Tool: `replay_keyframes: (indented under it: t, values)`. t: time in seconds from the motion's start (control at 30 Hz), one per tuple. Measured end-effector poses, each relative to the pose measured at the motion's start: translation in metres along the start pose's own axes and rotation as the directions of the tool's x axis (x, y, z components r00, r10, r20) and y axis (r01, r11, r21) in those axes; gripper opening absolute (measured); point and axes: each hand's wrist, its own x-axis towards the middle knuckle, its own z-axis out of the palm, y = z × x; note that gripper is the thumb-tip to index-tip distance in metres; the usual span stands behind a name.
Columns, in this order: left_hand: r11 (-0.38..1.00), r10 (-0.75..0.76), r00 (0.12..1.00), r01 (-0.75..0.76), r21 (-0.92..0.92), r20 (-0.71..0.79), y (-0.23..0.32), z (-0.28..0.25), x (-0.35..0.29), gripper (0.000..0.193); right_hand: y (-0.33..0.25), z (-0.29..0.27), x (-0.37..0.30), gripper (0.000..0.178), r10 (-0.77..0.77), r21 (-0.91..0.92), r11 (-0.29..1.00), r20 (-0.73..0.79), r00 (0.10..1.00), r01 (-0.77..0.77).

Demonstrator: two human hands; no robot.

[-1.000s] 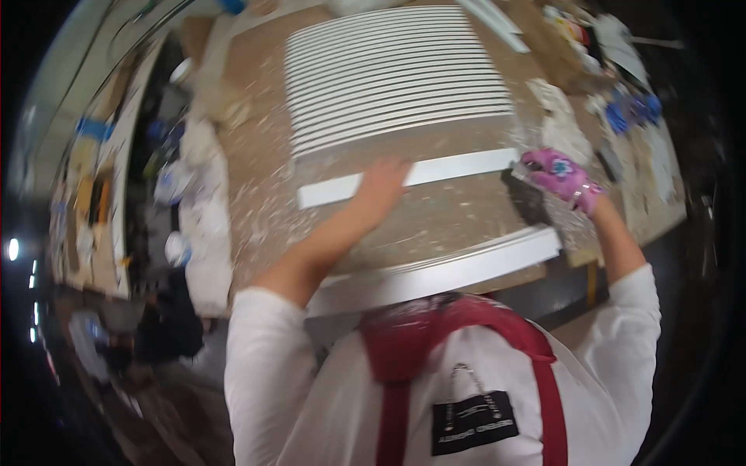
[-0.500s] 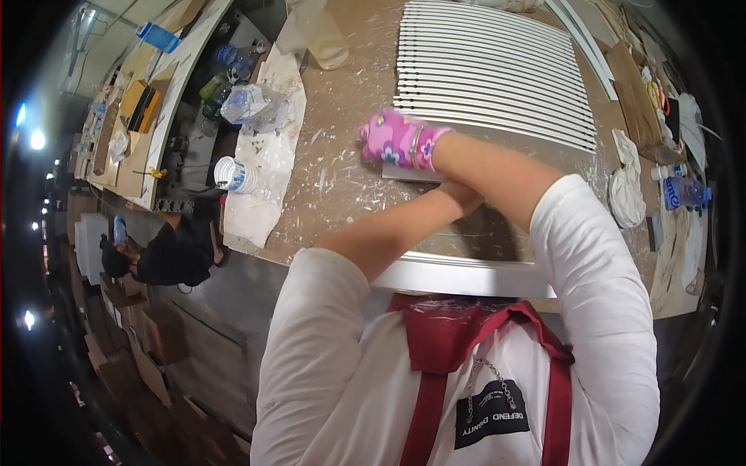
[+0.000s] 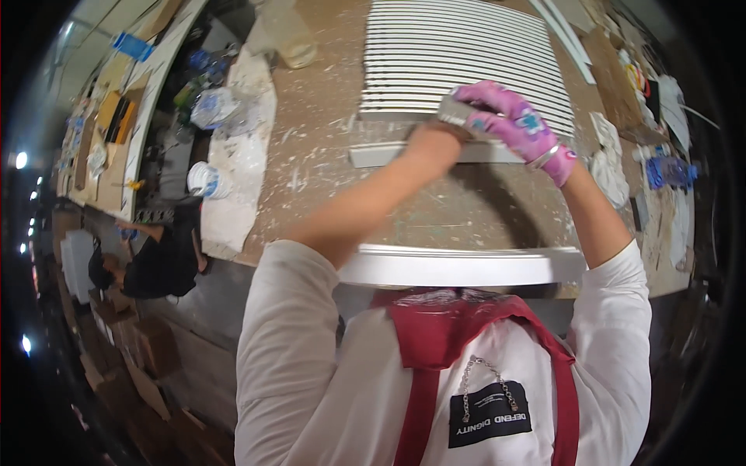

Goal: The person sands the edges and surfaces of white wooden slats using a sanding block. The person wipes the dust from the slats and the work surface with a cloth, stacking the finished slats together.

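My right hand (image 3: 517,124), in a pink flowered glove, is closed around a small grey block (image 3: 458,113) that looks like a sanding sponge. The hand sits over the near edge of a panel of white slats (image 3: 466,58). Beside it, my bare left hand (image 3: 444,138) reaches in from the left; its fingers are hidden behind the glove and blurred. Both hands are above a white rail (image 3: 377,155) lying along the near side of the slats. Whether the left hand grips this rail is not visible.
Another long white rail (image 3: 466,268) lies along the table's front edge. At left, a stained cloth (image 3: 241,167) carries a white tub (image 3: 208,180) and plastic bottles. A crumpled cloth (image 3: 608,167) and blue bottle (image 3: 672,172) lie right. A person (image 3: 159,260) is low at the far left.
My right hand has moved right from the rail's left end, uncrossing my forearms. The grey block now shows in it. My left hand has come up beside it. The whole view has shifted slightly.
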Motion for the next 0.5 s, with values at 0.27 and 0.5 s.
replay_keyframes:
  t: [0.27,0.5]
  values:
    - [0.995,0.095,0.988,-0.091,0.038,-0.123,0.013,0.006,-0.012,0.045,0.113,-0.093,-0.2,0.036,0.595,0.2,0.789,-0.485,0.641,-0.581]
    - [0.987,0.158,0.985,-0.158,0.001,-0.074,0.02,0.005,-0.014,0.044,0.146,-0.059,-0.222,0.037,0.616,0.128,0.75,-0.491,0.616,-0.649]
